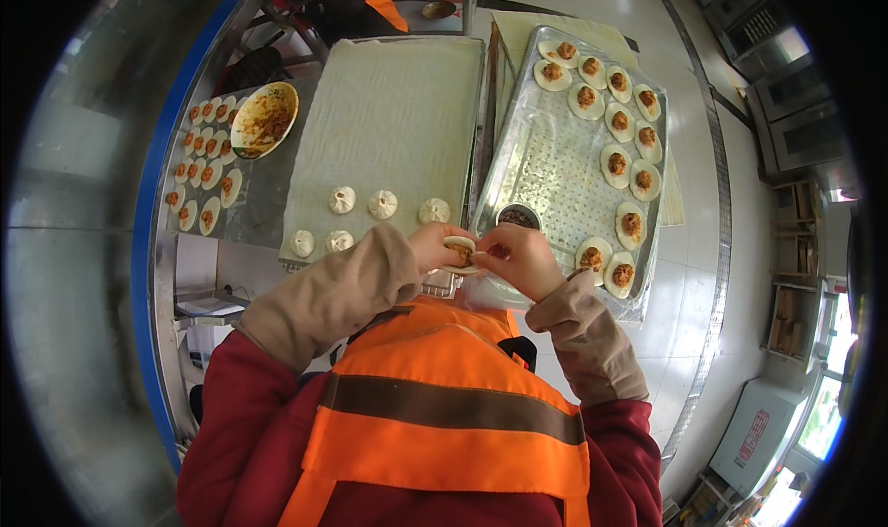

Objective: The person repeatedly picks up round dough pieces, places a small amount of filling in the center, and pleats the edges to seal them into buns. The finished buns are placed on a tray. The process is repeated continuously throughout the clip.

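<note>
Between my two hands is a round dough wrapper with brown filling (460, 251), held above the gap between two trays. My left hand (433, 248) cups it from the left, fingers curled round its edge. From the right, my right hand (520, 257) pinches the wrapper's rim between thumb and fingers. Several pleated buns (382, 204) sit on the cloth-lined tray (398, 111) ahead and to the left. On the metal tray (541, 171) at the right lie several flat wrappers topped with filling (618, 164). A small bowl of dark contents (519, 216) stands just beyond my right hand.
A bowl of filling (265, 120) stands at the left beside several more filled wrappers (211, 145) on a metal surface. Someone in an orange and red garment (361, 0) is at the far side. Shelves (797, 240) and a white box (757, 435) line the right.
</note>
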A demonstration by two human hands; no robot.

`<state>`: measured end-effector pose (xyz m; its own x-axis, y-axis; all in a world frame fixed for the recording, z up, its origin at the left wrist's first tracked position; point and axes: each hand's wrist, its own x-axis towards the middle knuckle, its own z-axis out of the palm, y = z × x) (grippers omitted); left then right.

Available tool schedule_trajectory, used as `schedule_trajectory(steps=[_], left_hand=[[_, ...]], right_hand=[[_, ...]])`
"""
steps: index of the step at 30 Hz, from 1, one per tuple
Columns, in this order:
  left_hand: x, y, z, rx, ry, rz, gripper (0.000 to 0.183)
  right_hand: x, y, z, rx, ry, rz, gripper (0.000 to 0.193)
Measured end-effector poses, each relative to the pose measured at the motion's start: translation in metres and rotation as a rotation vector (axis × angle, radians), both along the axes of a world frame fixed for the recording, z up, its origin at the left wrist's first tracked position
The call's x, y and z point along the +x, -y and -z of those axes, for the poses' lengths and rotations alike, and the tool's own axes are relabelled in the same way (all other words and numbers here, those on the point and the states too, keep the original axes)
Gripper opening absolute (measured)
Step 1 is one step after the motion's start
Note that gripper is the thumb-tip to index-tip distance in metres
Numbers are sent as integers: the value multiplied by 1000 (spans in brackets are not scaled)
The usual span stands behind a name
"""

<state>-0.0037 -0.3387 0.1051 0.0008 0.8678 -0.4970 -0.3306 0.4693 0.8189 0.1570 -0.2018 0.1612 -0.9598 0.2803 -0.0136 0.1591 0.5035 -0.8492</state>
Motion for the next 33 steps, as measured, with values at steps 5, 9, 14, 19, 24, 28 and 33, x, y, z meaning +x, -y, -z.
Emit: schedule_trajectory(steps=[5,9,14,19,24,28,33], left_hand=[[1,-3,-10,2,-155,130,32],[-1,-8,-26,-75,126,47,42],[-6,-12,-32,-72,455,-74,45],[-3,-18,-27,-34,286,-17,39],[0,-19,-21,-59,125,43,32],[1,-19,-16,-76,86,65,28],[-6,-24,-23,-50,13,222,42]], right_hand=[[-2,1,2,117,-191,-18,17],[1,-9,7,-98,86,67,17],[8,-4,11,-308,31,246,17],[7,1,1,269,-426,63,15],[4,1,-5,23,-79,204,12],[3,0,-2,400,-391,-38,18],[1,-13,0,-20,-76,48,22]])
